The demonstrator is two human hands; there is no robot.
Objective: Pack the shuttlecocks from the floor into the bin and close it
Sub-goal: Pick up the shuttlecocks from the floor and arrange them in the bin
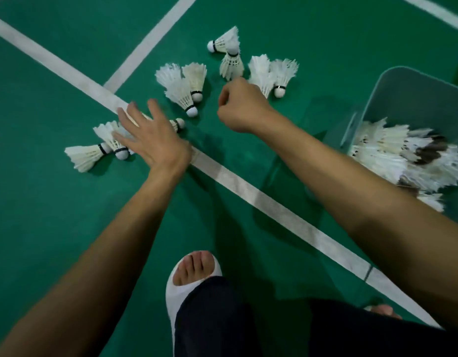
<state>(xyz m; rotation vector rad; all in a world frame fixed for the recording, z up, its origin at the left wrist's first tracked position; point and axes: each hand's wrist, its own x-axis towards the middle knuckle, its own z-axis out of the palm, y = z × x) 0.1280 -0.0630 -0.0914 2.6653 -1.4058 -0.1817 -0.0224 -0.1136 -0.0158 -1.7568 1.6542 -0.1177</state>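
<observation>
White feathered shuttlecocks (181, 86), loose on green court floor (42, 215) crossed by white painted lines (261, 199): a pair centre, four further back, a cluster at left; left hand (150, 140), fingers straight and spread, lying over the left cluster (86, 154); right hand (239, 106), fingers curled under, beside the far shuttlecocks, contents not discernible; translucent pale grey plastic bin (403, 81) at right, lid off, holding a heap of shuttlecocks (393, 155); foot in white open-toed slipper (194, 274) near bottom edge.
</observation>
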